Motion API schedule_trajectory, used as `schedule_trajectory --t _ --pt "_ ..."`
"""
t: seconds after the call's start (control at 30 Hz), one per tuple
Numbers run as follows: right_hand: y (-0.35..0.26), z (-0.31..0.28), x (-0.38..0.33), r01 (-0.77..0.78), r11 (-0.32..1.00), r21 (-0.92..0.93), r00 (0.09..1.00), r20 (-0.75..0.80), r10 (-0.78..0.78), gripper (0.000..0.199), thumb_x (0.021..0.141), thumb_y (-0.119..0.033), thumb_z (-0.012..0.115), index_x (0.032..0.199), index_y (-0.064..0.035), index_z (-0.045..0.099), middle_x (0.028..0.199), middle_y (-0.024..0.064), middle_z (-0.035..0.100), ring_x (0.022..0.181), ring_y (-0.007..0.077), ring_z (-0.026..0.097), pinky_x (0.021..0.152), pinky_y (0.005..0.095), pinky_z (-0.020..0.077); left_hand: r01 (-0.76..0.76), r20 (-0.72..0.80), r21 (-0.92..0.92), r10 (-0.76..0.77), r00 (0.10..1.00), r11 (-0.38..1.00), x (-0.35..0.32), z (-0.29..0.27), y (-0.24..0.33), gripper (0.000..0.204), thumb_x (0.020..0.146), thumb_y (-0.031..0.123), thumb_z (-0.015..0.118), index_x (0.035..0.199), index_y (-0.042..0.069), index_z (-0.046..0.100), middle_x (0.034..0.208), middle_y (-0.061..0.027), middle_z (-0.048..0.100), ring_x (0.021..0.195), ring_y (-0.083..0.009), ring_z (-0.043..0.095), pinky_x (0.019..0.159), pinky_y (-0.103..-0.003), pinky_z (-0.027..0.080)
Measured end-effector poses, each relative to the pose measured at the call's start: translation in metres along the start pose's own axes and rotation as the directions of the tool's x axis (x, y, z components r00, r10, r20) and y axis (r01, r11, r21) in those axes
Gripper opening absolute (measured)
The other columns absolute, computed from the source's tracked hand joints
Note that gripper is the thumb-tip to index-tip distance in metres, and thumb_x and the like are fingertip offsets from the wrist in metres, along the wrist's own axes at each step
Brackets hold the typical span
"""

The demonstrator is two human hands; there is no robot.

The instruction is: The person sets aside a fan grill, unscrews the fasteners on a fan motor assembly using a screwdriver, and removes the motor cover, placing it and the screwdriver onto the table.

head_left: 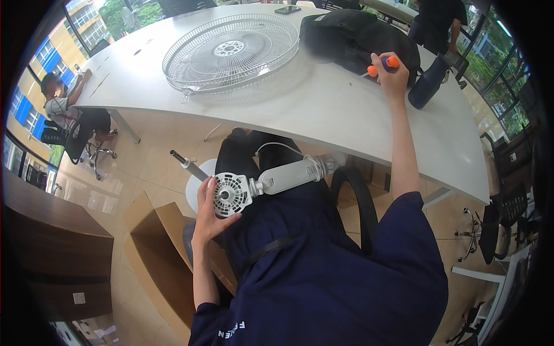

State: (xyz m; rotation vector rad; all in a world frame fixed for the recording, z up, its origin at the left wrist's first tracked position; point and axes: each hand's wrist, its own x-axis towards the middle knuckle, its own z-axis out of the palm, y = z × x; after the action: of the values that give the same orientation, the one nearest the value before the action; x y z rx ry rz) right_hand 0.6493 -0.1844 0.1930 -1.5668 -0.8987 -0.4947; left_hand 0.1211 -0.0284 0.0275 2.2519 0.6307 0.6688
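Across my lap lies a white fan motor unit (pixel 235 188) with a slotted round face, joined to a white neck (pixel 288 176) that has a cable coiled about its far end. My left hand (pixel 209 218) grips the rim of the motor face, thumb and fingers on opposite sides. Over the table's right part, my right hand (pixel 395 81) is closed around a screwdriver (pixel 392 61) with an orange and dark handle. Its thin shaft points left, beside a black backpack (pixel 363 37). A round wire fan grille (pixel 231 55) lies on the white table (pixel 334 104).
A dark bottle (pixel 429 82) stands right of the backpack; a phone (pixel 287 10) lies at the far edge. An open cardboard box (pixel 147 242) sits on the floor at my left. A grey pole (pixel 190 164) rises beside my left leg. Two other people are nearby.
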Motion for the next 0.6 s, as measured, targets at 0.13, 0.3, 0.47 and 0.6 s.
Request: schedule_trajectory --t 0.13,0.3,0.47,0.6 --pt "-0.006 -0.017 0.011 -0.112 0.976 0.187 0.973 -0.177 0.145 0.028 0.091 -0.027 0.079 0.086 -0.0028 0.067 0.073 0.0041 0.070 0.048 0.0054 0.052 0.047 0.0214 0.0375 -0.004 0.007 0.027 0.004 1.000 1.000 0.000 -0.001 0.001 0.118 0.060 0.023 0.093 0.159 0.007 0.030 0.157 -0.0195 0.029 0.144 -0.0382 0.037 0.118 -0.047 0.038" --pt "0.028 -0.073 0.005 -0.335 0.742 0.581 0.825 -0.200 0.529 0.026 0.089 -0.022 0.076 0.076 -0.0100 0.057 0.063 0.0006 0.052 0.057 0.0111 0.054 0.063 0.0282 0.0504 -0.014 -0.001 0.045 0.014 1.000 0.999 0.000 -0.002 0.003 0.119 0.059 0.022 0.094 0.158 0.007 0.031 0.157 -0.0191 0.030 0.144 -0.0384 0.037 0.118 -0.047 0.038" --pt "0.051 -0.083 -0.024 -0.595 0.696 0.403 0.771 0.041 0.635 0.027 0.085 -0.025 0.076 0.076 -0.0119 0.054 0.063 0.0019 0.053 0.054 0.0116 0.051 0.053 0.0292 0.0468 -0.007 0.001 0.055 0.007 1.000 0.998 -0.004 -0.001 0.004 0.119 0.059 0.022 0.094 0.158 0.007 0.031 0.156 -0.0189 0.030 0.144 -0.0385 0.037 0.118 -0.047 0.038" --pt "0.041 -0.032 -0.050 -0.663 0.630 0.405 0.698 0.029 0.715 0.028 0.083 -0.030 0.076 0.079 -0.0109 0.057 0.065 0.0029 0.054 0.056 0.0129 0.054 0.051 0.0303 0.0441 0.005 0.000 0.012 -0.005 1.000 1.000 -0.001 0.002 0.003 0.119 0.059 0.022 0.094 0.159 0.006 0.031 0.157 -0.0188 0.030 0.144 -0.0381 0.037 0.118 -0.046 0.038"
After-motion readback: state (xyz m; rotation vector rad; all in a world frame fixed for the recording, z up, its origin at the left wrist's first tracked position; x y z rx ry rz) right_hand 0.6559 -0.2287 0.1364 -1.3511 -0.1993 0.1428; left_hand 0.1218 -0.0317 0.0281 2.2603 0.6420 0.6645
